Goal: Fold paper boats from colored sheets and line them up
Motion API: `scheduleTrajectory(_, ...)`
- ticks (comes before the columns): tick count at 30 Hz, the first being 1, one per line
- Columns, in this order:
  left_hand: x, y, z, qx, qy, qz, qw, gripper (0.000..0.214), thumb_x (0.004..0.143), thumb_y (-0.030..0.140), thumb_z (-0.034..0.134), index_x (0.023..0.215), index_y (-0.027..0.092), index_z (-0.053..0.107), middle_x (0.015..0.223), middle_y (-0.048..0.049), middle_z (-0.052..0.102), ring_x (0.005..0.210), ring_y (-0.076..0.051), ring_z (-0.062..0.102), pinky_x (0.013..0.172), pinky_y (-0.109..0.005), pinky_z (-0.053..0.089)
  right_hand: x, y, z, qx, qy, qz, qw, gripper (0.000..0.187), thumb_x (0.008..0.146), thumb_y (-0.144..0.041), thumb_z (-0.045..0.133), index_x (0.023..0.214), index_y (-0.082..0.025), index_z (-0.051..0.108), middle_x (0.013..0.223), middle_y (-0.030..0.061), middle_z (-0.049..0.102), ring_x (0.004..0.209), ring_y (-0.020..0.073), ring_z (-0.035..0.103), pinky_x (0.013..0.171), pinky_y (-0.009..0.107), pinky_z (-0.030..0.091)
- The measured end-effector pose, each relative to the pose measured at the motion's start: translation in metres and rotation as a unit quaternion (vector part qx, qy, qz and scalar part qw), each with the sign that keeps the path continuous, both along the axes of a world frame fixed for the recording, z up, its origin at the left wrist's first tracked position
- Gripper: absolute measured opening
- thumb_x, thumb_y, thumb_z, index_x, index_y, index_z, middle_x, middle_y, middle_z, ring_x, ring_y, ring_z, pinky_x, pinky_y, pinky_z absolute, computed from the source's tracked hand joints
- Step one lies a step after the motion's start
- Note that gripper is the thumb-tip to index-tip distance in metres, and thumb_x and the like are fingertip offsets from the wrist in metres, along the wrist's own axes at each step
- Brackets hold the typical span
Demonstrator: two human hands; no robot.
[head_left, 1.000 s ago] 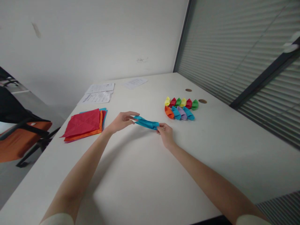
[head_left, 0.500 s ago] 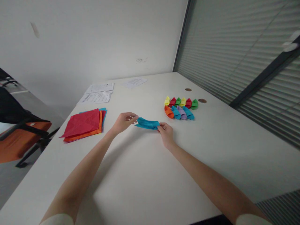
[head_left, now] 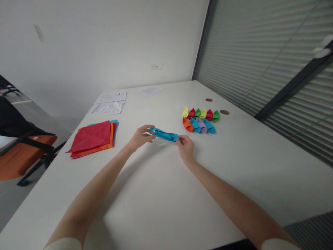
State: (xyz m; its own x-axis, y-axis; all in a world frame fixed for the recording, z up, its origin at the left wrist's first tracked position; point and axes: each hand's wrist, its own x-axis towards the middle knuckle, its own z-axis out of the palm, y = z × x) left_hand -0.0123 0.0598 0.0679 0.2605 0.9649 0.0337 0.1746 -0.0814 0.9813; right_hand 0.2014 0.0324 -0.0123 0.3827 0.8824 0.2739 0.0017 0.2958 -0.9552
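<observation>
A strip of folded blue paper (head_left: 166, 135) is stretched between my hands, just above the white table. My left hand (head_left: 142, 136) has its left end between the thumb and fingers, which are partly spread around it. At the right end, my right hand (head_left: 185, 147) pinches the paper between thumb and fingertips. The strip tapers to the left and shows a fold opening near its right end. Beyond my right hand lie two rows of small folded paper pieces, among them an orange piece (head_left: 187, 124), a purple piece (head_left: 201, 125) and a green piece (head_left: 216, 116).
On the left of the table (head_left: 161, 201) lies a stack of coloured paper sheets (head_left: 91, 138), red on top. Printed pages (head_left: 108, 107) lie farther back. Two round brown discs (head_left: 224, 112) sit near the blinds (head_left: 260, 62). An orange-seated chair (head_left: 28, 154) stands at left.
The blue paper has turned and looks narrower, its left end slightly higher. My left hand has moved slightly right and its fingers have spread. My right hand keeps its pinch.
</observation>
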Motion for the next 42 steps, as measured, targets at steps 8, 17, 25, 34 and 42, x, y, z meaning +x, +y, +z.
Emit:
scheduleTrajectory(8, -0.001, 0.002, -0.004, -0.017, -0.026, 0.030, 0.999, 0.054, 0.064, 0.028, 0.079, 0.113, 0.016, 0.060, 0.079, -0.0013, 0.065, 0.069, -0.015, 0.066, 0.064, -0.031, 0.058, 0.002, -0.003, 0.005, 0.068, -0.083, -0.023, 0.994, 0.018, 0.076, -0.037, 0.066, 0.081, -0.020, 0.062, 0.077, 0.0022, 0.061, 0.070, 0.0162, 0.061, 0.067, 0.031, 0.052)
scheduleTrajectory(17, -0.003, 0.004, -0.009, -0.078, -0.151, 0.022, 0.985, 0.058, 0.058, 0.032, 0.085, 0.105, 0.016, 0.055, 0.073, -0.0001, 0.068, 0.070, -0.013, 0.065, 0.072, -0.033, 0.057, 0.004, 0.003, -0.001, 0.036, -0.005, -0.019, 0.999, 0.028, 0.073, -0.045, 0.069, 0.082, -0.020, 0.061, 0.069, 0.0010, 0.062, 0.064, 0.0159, 0.060, 0.062, 0.030, 0.050)
scheduleTrajectory(25, -0.006, 0.007, -0.010, -0.068, -0.067, -0.046, 0.994, 0.033, 0.062, 0.030, 0.080, 0.087, 0.010, 0.070, 0.077, -0.0050, 0.070, 0.067, -0.016, 0.067, 0.076, -0.035, 0.056, 0.005, 0.008, -0.004, 0.005, 0.029, -0.034, 0.999, 0.040, 0.068, -0.054, 0.071, 0.082, -0.019, 0.061, 0.067, 0.0006, 0.062, 0.060, 0.0149, 0.057, 0.059, 0.030, 0.048)
scheduleTrajectory(34, -0.009, 0.005, -0.004, 0.015, 0.069, -0.073, 0.995, 0.026, 0.063, 0.028, 0.077, 0.083, 0.013, 0.071, 0.072, -0.0041, 0.070, 0.066, -0.017, 0.066, 0.063, -0.028, 0.052, 0.006, 0.005, -0.004, -0.007, 0.010, -0.024, 1.000, 0.038, 0.070, -0.053, 0.069, 0.084, -0.018, 0.062, 0.070, 0.0020, 0.064, 0.063, 0.0155, 0.059, 0.059, 0.030, 0.049)
scheduleTrajectory(42, -0.009, 0.007, -0.013, 0.000, 0.038, -0.086, 0.996, 0.028, 0.060, 0.032, 0.083, 0.075, 0.013, 0.070, 0.068, -0.0038, 0.068, 0.064, -0.016, 0.065, 0.061, -0.027, 0.052, 0.007, 0.007, -0.002, -0.017, 0.019, -0.026, 0.999, 0.033, 0.067, -0.047, 0.070, 0.081, -0.018, 0.063, 0.066, 0.0007, 0.063, 0.059, 0.0145, 0.057, 0.055, 0.028, 0.046)
